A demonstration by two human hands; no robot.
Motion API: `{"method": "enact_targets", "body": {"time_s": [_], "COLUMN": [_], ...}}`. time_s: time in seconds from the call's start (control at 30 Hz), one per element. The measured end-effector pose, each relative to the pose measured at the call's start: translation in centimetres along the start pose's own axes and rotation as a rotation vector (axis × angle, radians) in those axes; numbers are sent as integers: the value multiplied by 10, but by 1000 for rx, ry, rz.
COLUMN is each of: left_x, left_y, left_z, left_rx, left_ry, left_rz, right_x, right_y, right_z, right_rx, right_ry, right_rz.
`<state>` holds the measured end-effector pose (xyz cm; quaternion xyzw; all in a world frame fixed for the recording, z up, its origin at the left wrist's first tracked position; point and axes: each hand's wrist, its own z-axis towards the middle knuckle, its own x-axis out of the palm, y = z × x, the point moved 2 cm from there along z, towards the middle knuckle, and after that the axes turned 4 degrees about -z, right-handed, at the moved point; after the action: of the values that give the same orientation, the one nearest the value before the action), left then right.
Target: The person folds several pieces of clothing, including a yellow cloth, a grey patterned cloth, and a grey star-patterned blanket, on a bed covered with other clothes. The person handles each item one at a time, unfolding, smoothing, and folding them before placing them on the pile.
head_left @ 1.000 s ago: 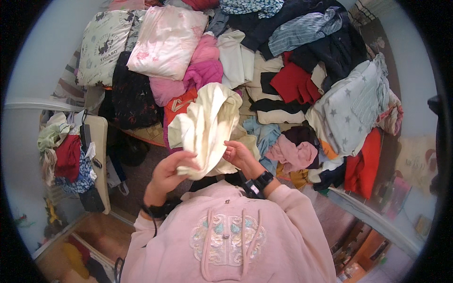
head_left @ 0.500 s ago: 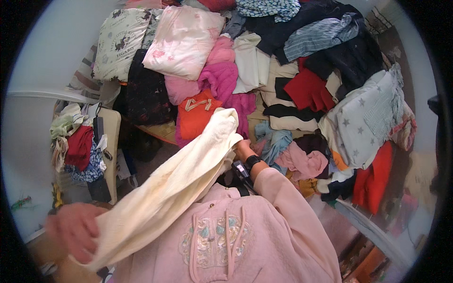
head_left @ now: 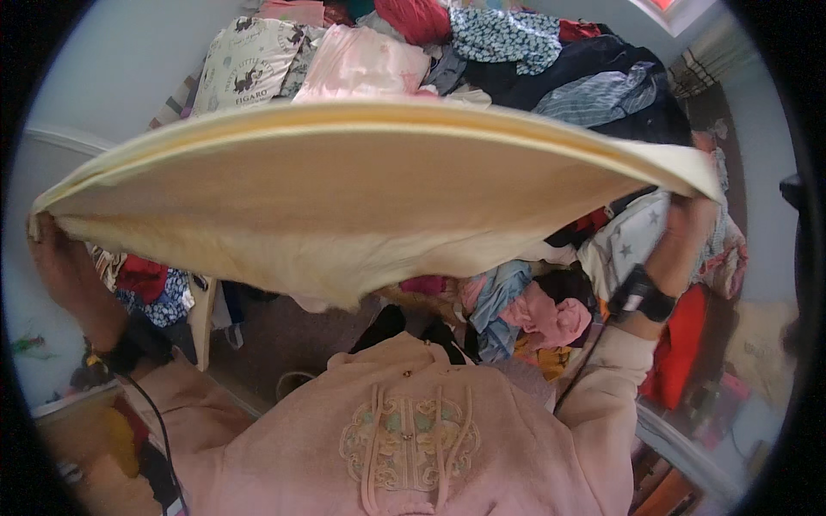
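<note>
A cream cloth spread crosswise in mid-air, between the person's pink top and a heap of clothes.
From where I stand, the left hand comes first, reached far out to the person's left, forearm slanting up and outward, a black band at the wrist; its grip is clenched on one corner. From there the cloth's long axis runs left to right, ends pointing at the two hands, the far edge arching away from the person and the near edge sagging loosely about the middle. At the other end the right hand is raised out to the right, elbow bent, wrist in a dark band, its grip grasping the opposite corner, just beside a starred cloth, with a red garment nearer the person.
</note>
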<state>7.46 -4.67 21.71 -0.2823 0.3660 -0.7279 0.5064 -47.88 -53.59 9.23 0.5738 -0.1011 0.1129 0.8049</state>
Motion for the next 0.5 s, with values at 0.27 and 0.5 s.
{"method": "enact_targets", "body": {"time_s": [0.27, 0.5], "left_x": [60, 89], "left_y": [20, 5], "left_z": [73, 119], "left_rx": [198, 446], "left_ry": [268, 146], "left_rz": [299, 150], "right_x": [45, -17], "right_y": [129, 248], "right_z": [25, 46], "right_rx": [-55, -375], "right_ry": [303, 176], "right_rz": [-598, -886]}}
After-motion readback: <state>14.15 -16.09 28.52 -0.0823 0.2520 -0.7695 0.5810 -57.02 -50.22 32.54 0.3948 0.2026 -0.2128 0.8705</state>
